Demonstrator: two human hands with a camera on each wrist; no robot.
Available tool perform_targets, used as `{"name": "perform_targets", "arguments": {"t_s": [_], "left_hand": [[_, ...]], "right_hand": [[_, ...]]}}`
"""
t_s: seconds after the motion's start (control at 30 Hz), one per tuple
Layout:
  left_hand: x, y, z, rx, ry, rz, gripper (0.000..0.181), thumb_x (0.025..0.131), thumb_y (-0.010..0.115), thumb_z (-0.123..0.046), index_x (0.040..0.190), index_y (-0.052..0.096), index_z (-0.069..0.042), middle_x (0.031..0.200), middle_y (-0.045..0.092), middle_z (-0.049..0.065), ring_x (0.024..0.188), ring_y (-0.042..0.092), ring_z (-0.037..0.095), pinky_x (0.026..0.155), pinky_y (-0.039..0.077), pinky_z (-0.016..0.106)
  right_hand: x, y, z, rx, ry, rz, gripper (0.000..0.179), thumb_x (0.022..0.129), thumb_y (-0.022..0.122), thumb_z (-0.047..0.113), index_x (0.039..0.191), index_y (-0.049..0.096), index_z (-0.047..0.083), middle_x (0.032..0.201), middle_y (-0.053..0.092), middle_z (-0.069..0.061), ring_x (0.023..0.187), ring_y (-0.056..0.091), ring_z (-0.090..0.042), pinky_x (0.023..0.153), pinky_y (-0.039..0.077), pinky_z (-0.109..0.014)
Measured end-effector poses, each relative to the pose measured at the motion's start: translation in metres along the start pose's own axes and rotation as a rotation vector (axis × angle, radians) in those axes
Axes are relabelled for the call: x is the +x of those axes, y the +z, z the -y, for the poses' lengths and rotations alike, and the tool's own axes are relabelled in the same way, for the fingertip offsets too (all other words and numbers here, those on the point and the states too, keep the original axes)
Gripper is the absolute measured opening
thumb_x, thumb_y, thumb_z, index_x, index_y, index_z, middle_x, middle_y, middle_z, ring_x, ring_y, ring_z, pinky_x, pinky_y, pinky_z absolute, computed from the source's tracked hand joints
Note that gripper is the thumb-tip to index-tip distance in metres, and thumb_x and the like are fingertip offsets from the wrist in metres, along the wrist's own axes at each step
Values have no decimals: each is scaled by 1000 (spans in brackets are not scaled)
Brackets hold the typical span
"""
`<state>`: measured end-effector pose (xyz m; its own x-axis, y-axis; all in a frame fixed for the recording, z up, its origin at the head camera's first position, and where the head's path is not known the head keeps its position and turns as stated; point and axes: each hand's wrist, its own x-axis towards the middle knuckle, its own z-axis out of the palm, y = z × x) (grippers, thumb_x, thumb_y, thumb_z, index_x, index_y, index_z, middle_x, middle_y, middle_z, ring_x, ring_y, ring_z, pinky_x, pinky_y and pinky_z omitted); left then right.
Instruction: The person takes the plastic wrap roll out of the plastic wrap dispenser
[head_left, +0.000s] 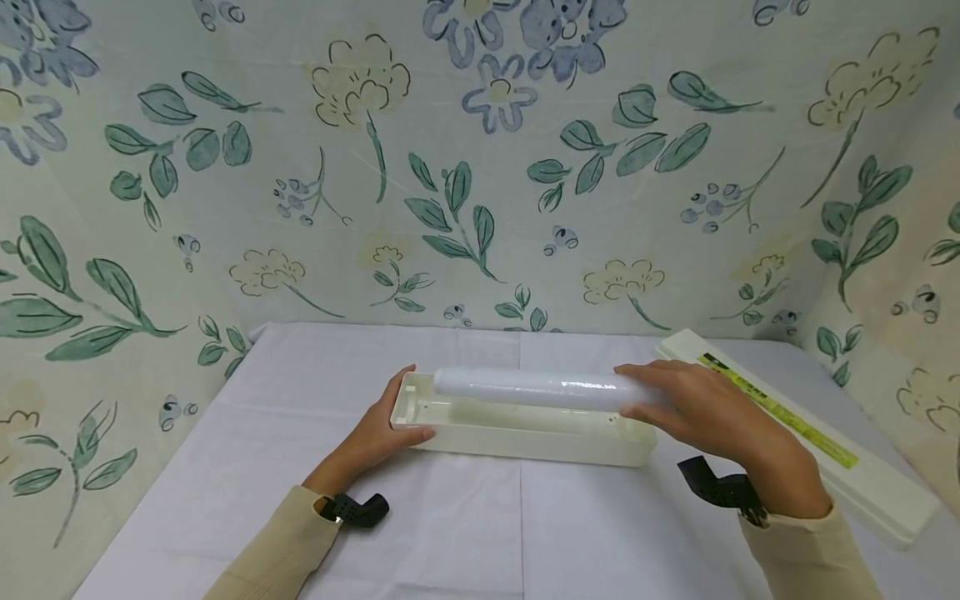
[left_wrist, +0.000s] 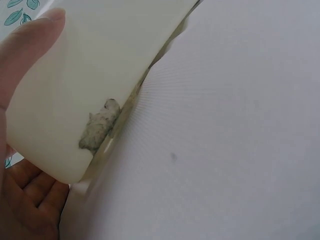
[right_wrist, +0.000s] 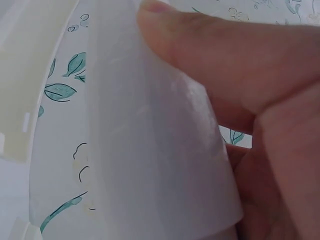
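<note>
In the head view a long off-white box (head_left: 525, 444) lies open-topped on the white cloth. My left hand (head_left: 378, 433) grips its left end, thumb on the front wall and fingers at the far side. The left wrist view shows the box's outer wall (left_wrist: 65, 85) with a worn grey patch near its lower edge. My right hand (head_left: 705, 408) holds the right end of a roll of clear plastic wrap (head_left: 525, 387) between thumb and fingers. The roll runs level over the box's rear edge. Up close in the right wrist view, the glossy wrap (right_wrist: 155, 140) fills the grasp.
A long off-white lid (head_left: 888, 500) with a yellow-green label lies slantwise on the right, partly behind my right hand. White cloth (head_left: 375, 542) covers the table. A floral curtain (head_left: 480, 300) stands behind the table and along its sides.
</note>
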<state>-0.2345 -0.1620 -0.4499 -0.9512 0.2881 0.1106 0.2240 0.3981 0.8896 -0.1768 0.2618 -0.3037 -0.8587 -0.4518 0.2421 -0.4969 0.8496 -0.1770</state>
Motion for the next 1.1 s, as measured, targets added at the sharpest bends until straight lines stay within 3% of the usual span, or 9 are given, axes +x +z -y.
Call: {"name": "perform_targets", "arguments": {"t_s": [0.2, 0.7, 1.1], "left_hand": [[0, 0, 0, 7, 5, -2, 101, 77, 81, -36, 153, 15, -32, 146, 41, 4, 122, 47, 25, 102, 35, 52], [-1, 0, -1, 21, -14, -6, 102, 76, 81, -41, 153, 14, -34, 146, 40, 5, 122, 47, 26, 101, 36, 53], [-2, 2, -2, 27, -20, -11, 102, 76, 81, -41, 153, 14, -34, 145, 41, 5, 122, 47, 26, 102, 36, 54]], "right_hand": [[0, -1, -3, 1, -1, -14, 52, 85, 73, 39, 130, 62, 14, 123, 63, -14, 102, 62, -29, 79, 51, -49], [-5, -9, -6, 11, 38, -8, 55, 89, 65, 47, 132, 60, 13, 124, 62, -16, 105, 60, -32, 79, 50, -52], [-8, -9, -9, -22, 46, -44, 52, 88, 70, 38, 132, 60, 11, 121, 64, -17, 102, 62, -33, 78, 52, -52]]}}
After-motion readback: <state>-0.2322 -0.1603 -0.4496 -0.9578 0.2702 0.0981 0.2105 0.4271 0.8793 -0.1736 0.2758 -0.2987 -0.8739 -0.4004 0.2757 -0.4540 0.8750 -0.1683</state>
